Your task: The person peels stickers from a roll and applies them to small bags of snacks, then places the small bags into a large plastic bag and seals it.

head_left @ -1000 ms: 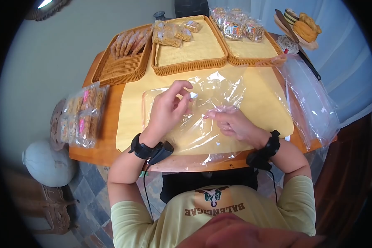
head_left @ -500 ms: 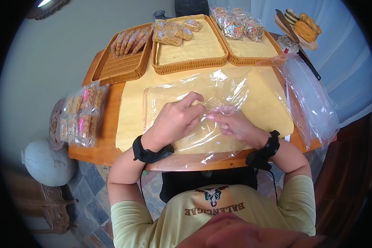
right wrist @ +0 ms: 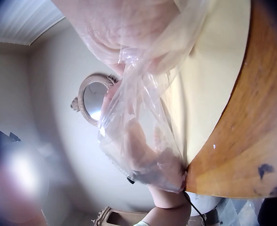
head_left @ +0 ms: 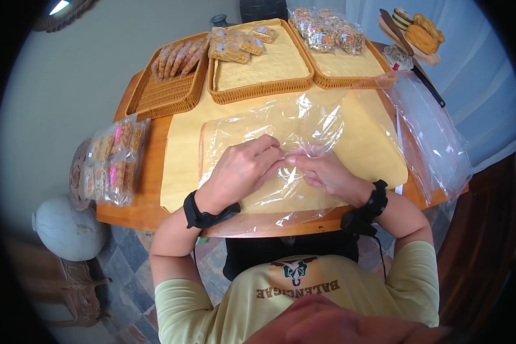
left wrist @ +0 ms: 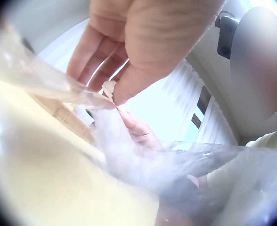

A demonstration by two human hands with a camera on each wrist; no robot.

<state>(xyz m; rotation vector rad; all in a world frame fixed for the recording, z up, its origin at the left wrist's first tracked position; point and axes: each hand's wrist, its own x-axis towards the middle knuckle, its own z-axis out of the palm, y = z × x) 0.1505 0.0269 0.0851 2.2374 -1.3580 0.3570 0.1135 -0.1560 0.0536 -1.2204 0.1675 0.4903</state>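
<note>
A large clear plastic bag (head_left: 229, 127) lies spread over the yellow sheet (head_left: 378, 146) at the table's near side. My right hand (head_left: 328, 172) grips a gathered part of the bag's film, which bunches up into folds (right wrist: 138, 108) in the right wrist view. Close beside it, my left hand (head_left: 241, 169) has its fingertips right at the gathered film. Between the left thumb and fingers a small white piece (left wrist: 108, 88) is pinched, seen in the left wrist view.
Three wicker trays line the back: one (head_left: 172, 103) with packed snacks, one (head_left: 258, 92) with packets, one (head_left: 350, 82) with bagged snacks. A pack of snack bags (head_left: 116, 160) stands at the left edge. More clear plastic (head_left: 433, 137) hangs over the right edge.
My left hand has moved right and down, bringing the white piece to the gathered film by the right hand. The right hand has stayed nearly in place, still holding the film.
</note>
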